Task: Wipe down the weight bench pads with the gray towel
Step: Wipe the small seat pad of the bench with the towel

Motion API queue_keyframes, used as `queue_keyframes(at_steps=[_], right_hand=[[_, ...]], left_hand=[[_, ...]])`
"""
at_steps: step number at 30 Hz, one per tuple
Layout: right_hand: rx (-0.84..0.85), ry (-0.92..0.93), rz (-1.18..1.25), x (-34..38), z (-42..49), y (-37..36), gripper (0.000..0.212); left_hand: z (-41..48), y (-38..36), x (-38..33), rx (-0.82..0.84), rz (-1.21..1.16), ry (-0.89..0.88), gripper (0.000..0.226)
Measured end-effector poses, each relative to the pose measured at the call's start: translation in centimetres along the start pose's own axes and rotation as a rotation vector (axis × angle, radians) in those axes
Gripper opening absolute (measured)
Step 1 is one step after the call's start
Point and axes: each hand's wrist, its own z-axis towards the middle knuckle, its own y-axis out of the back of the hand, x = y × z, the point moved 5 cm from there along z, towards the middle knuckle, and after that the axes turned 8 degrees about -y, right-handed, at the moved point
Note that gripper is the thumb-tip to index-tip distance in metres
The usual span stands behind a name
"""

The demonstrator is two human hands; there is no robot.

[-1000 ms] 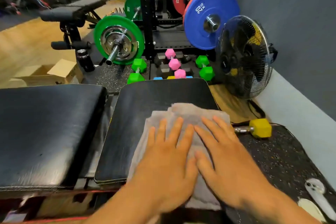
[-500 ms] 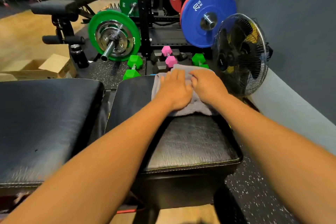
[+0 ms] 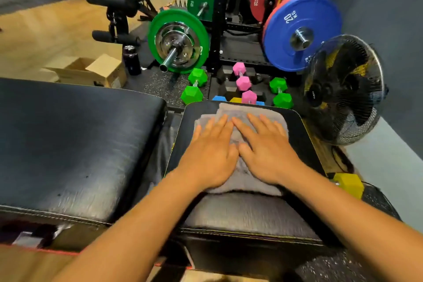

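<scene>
Here: left hand [image 3: 211, 158], right hand [image 3: 266, 151] flat, open-palmed on one gray towel [image 3: 242, 178]; two pads.

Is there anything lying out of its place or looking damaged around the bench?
One yellow dumbbell lies alone on the floor right of the seat pad, away from the dumbbells grouped by the rack. An open cardboard box sits on the floor. Nothing looks damaged.
</scene>
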Motion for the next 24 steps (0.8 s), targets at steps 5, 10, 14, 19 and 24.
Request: queue_keyframes(at_steps=[5,10,14,19,24], right_hand=[[-0.02,0.186,-0.05,2.7,8.1,-0.3,0.065],[0.106,0.24,-0.109,5.2,6.6,-0.5,0.073],[0.075,0.423,-0.144,8.8,-5.4,-0.2,0.076],[0.051,0.49,-0.132,9.6,-7.2,-0.5,0.068],[0.049,0.077,-0.153,7.7,8.8,-1.3,0.064]], left_hand=[[3.1,2.4,4.7,-0.32,-0.251,0.194,0.049],[-3.6,4.8,3.3,-0.46,-0.391,0.333,0.023],[-10.0,6.9,3.7,-0.476,-0.442,0.398,0.041],[-12.7,7.4,5.5,-0.577,-0.663,0.46,0.032],[-12.4,4.4,5.6,-0.473,-0.789,0.595,0.025]])
